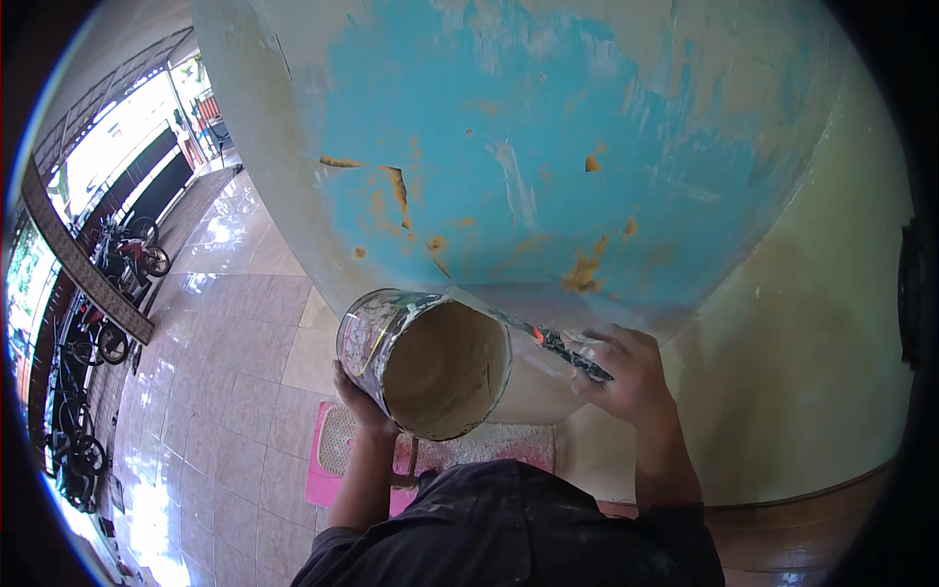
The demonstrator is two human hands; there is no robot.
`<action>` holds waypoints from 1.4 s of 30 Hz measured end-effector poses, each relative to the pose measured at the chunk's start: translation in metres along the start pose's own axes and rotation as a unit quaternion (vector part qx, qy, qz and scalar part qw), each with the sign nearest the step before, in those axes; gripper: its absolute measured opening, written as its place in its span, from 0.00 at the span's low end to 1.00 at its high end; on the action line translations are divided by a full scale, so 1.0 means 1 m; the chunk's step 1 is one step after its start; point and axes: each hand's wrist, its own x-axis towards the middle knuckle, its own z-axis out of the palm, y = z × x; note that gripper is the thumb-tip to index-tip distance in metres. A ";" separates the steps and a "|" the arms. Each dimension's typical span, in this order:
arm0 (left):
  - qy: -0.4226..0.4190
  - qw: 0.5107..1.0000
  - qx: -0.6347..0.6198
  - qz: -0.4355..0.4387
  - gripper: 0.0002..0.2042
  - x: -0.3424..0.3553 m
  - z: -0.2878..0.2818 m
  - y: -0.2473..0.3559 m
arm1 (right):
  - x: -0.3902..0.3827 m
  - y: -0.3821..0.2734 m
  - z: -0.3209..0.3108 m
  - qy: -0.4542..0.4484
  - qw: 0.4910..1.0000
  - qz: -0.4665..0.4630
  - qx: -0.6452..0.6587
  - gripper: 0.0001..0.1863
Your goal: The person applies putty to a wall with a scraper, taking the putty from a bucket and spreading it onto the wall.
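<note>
My left hand (357, 396) grips the side of a paint-smeared round can (430, 372), tipped toward me with pale brownish material inside. My right hand (621, 367) holds a putty knife (562, 354) by its dark, paint-spattered handle with a red mark; its pale blade reaches to the can's upper rim. Directly in front of me is a wall (469, 117) with patchy turquoise paint, cream filler and several orange-brown cracked or chipped spots. Whether the blade touches that wall I cannot tell.
A pink platform with speckled pale top (323, 465) lies under me, partly hidden by my body. Pale tiled floor (215, 342) stretches left toward a post (88, 264), parked motorbikes (132, 254) and a bright open front. A plain cream wall (782, 391) stands right, above brown flooring (812, 523).
</note>
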 end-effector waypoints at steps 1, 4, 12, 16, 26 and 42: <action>0.012 0.999 0.026 0.023 0.42 0.002 -0.003 -0.002 | -0.003 -0.002 -0.002 -0.016 1.000 0.004 0.012 0.24; -0.018 0.999 -0.016 0.024 0.38 0.002 -0.009 -0.008 | -0.005 0.001 -0.015 0.016 0.999 0.021 0.028 0.22; -0.054 0.998 0.019 0.012 0.39 -0.001 0.014 -0.027 | -0.012 -0.014 -0.031 -0.064 0.992 0.090 0.063 0.18; -0.077 0.993 0.092 0.018 0.40 -0.002 0.026 -0.037 | 0.005 -0.043 -0.009 -0.201 0.960 0.146 -0.129 0.15; -0.101 0.993 0.054 -0.008 0.40 0.001 0.027 -0.058 | 0.014 -0.049 -0.013 -0.286 0.943 0.135 -0.104 0.14; -0.012 0.999 -0.034 -0.035 0.41 0.008 -0.007 -0.064 | 0.012 -0.048 -0.014 -0.313 0.941 0.120 -0.047 0.12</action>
